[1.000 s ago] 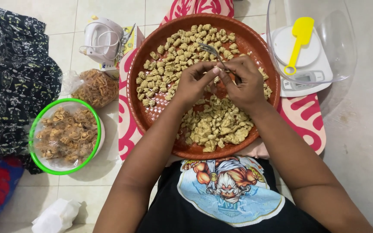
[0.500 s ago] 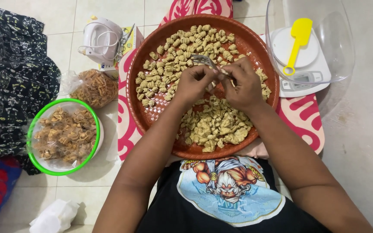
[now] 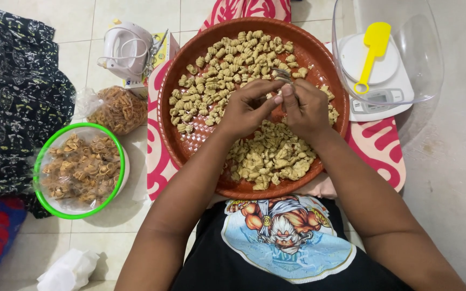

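Observation:
A large round reddish-brown tray (image 3: 330, 59) lies in front of me, filled with small shaped pieces of beige dough (image 3: 227, 64) at the far side and a heap of rougher dough pieces (image 3: 273, 159) at the near side. My left hand (image 3: 246, 110) and my right hand (image 3: 306, 108) meet over the middle of the tray. The right hand grips a metal fork (image 3: 282, 74), whose tines point away from me. The left hand's fingertips pinch a small dough piece against the fork.
A clear bowl (image 3: 422, 59) with a yellow spatula (image 3: 372, 51) sits on a white kitchen scale (image 3: 381, 99) at right. At left are a green-rimmed container of fried snacks (image 3: 79, 170), a bag of snacks (image 3: 117, 110) and a white hand mixer (image 3: 128, 48). Dark patterned cloth (image 3: 12, 97) lies far left.
Both hands have stayed together over the tray's middle, with small finger movements at the fork. The view has shifted slightly.

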